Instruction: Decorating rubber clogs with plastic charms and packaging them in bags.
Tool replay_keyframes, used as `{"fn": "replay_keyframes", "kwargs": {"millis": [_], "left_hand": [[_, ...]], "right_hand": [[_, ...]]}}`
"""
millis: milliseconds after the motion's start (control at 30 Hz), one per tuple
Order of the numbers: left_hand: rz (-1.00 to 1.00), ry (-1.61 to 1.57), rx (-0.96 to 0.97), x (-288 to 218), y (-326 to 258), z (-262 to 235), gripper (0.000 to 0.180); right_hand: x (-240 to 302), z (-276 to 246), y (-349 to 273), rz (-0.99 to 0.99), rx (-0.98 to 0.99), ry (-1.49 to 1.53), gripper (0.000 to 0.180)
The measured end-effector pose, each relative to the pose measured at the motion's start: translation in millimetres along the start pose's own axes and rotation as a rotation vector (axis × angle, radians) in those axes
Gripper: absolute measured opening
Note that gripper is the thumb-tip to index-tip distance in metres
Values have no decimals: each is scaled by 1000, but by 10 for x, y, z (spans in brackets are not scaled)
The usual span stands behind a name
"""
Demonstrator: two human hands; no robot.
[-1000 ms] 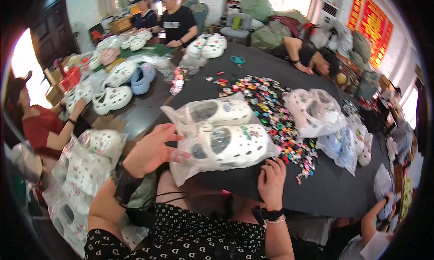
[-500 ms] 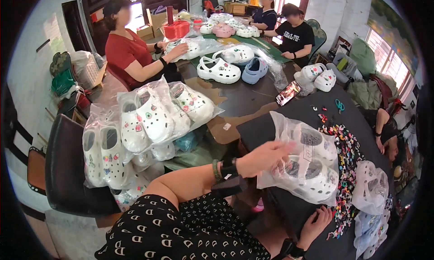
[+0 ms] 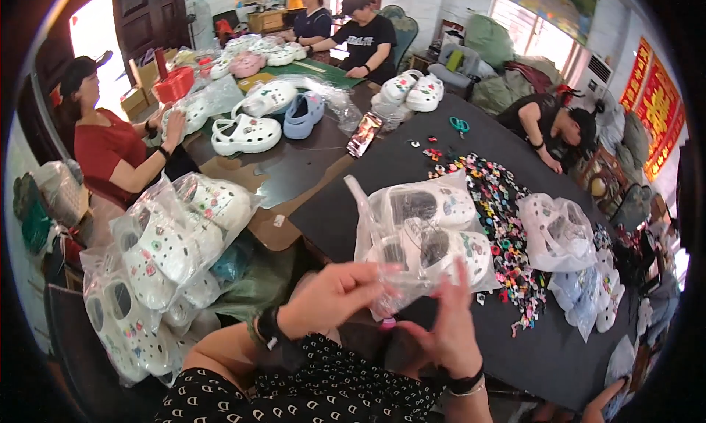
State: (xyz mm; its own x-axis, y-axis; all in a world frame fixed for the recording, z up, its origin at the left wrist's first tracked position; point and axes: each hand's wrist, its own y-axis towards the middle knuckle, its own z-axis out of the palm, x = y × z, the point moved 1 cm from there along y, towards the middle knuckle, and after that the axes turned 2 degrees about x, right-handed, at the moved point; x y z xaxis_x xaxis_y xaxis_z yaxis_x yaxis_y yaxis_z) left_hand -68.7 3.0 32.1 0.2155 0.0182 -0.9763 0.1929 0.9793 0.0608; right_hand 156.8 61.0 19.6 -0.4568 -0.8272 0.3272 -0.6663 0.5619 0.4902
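A clear plastic bag [image 3: 390, 239] with a pair of white clogs [image 3: 471, 257] lies on the dark table in front of me. The clogs have holes and colourful charms on them. At the bag's near left corner, my left hand [image 3: 331, 298] has its thumb and fingers closed on the plastic, the fingertips slightly blurred. My right hand [image 3: 447, 335] is raised at the bag's near edge, its thumb and fingers apart and the fingertips blurred. I cannot tell whether the right fingertips touch the bag.
Loose colourful shoe charms [image 3: 507, 239] spread beside the bag. More bagged clogs [image 3: 559, 232] lie to the right, and a pile of them [image 3: 162, 254] to the left. A phone [image 3: 364, 134] and teal scissors [image 3: 460, 126] lie farther back. Several people work around the tables.
My right hand has risen from the table edge to the bag. My left hand has moved to the bag's near corner. The view has turned to the right.
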Motion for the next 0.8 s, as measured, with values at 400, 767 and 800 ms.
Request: {"fn": "replay_keyframes", "kwargs": {"millis": [400, 767, 800], "left_hand": [[151, 448, 28, -257, -277, 179, 23], [340, 521, -93, -167, -372, 30, 19], [300, 467, -100, -151, -324, 77, 19]], "right_hand": [[-121, -190, 259, 50, -220, 67, 32], [-380, -2116, -605, 258, -1057, -67, 7], [-465, -2300, -773, 292, -1122, -202, 7]]}}
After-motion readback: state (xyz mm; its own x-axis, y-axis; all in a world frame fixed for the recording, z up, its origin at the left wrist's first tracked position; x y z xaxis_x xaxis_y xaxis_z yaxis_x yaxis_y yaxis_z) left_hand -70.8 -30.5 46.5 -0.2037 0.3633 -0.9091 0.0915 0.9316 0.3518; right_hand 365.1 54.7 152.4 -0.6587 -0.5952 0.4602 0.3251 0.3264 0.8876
